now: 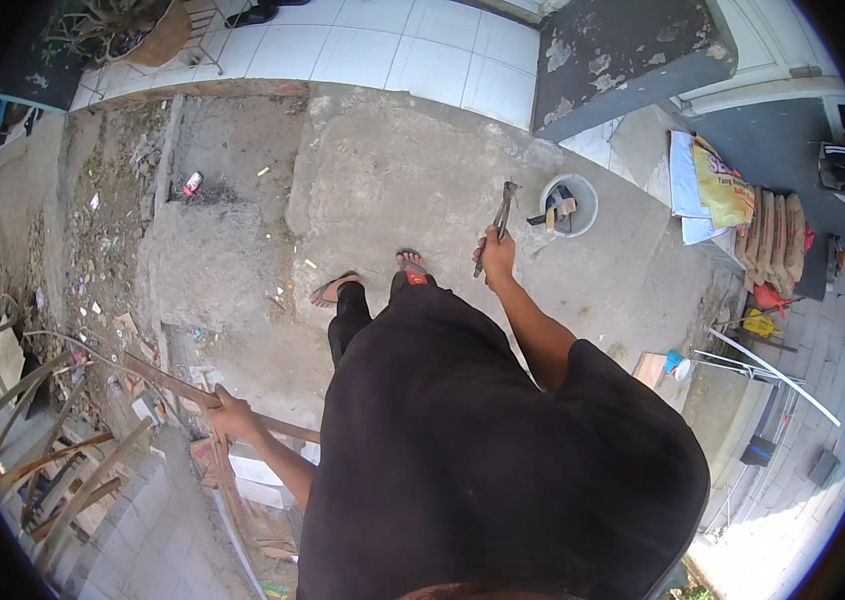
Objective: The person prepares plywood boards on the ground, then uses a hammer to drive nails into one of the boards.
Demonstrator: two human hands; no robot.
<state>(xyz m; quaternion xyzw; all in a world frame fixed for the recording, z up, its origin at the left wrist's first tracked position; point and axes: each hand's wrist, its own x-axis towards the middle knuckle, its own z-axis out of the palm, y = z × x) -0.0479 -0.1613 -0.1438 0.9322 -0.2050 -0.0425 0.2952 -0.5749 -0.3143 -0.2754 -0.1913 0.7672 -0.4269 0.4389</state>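
Pincers [505,209], or some long two-handled metal tool that looks a lot like them, are up in the right hand [496,253], fingers curled tight around the handles, head pointing away from the body. That hand hangs over the bare concrete ground [393,160], with a pale bucket [591,208] just beside it on the right. Bucket's sitting near the concrete's far right edge, close to a dark block with peeling paint [623,75], and there are some dark tools [565,202] jumbled inside, too small to sort out.

Left hand [231,414] is way off on the other side, well apart from the right one, and it's closed around a long wooden pole [171,383]. The pole runs at a slant, one end going out toward the littered dirt strip [98,260] along the concrete's left edge, the other disappearing behind the dark shirt [463,430]. Bunch of loose wooden sticks [73,500] sits near that hand, further left.

Sandalled feet [411,262] are on the concrete between the two hands. White tiled ledge [373,50] runs along the far edge, and a stack of brown sacks [771,235] is over past the right edge.
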